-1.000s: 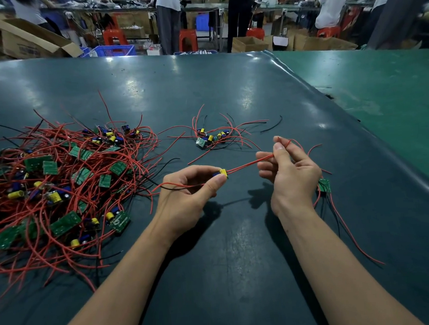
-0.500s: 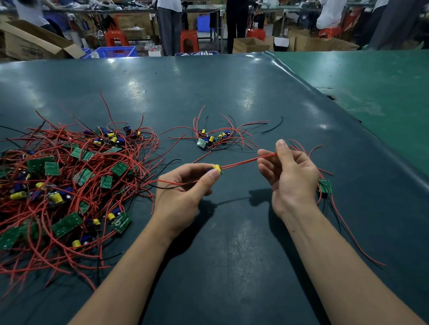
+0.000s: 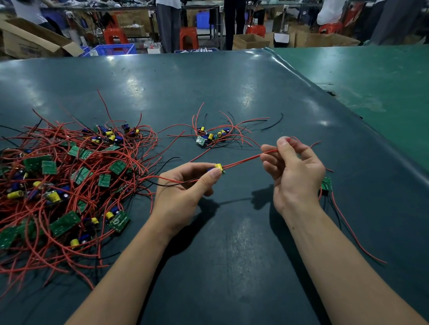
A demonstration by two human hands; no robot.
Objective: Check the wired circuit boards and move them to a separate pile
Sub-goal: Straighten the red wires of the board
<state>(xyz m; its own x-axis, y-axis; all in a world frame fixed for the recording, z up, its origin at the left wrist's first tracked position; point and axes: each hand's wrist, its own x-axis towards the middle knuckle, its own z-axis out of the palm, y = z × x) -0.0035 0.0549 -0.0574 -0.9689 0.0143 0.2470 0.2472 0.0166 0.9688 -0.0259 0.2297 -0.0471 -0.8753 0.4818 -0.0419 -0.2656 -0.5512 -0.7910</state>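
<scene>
A small wired circuit board (image 3: 219, 167), marked by its yellow capacitor, is pinched between thumb and forefinger of the left hand (image 3: 185, 190). Its red leads (image 3: 244, 160) are drawn out straight to the right hand (image 3: 295, 174), where they are gripped by the curled fingers; a second green board (image 3: 326, 185) hangs just behind that hand's heel, with its wires trailing over the dark green mat (image 3: 228, 251), though how it is held cannot be told.

Compared with a second ago, little has changed: the board has been turned slightly in the left fingertips and the leads have been kept taut, both hands being held almost where they were. This is judged to be the inspection step still in progress, with no transfer yet begun.

The large unsorted heap (image 3: 56, 185) lies beside and beyond the left hand. The small checked pile (image 3: 212, 135) sits just beyond the gap between both hands, where this board would presumably be laid once passed.
</scene>
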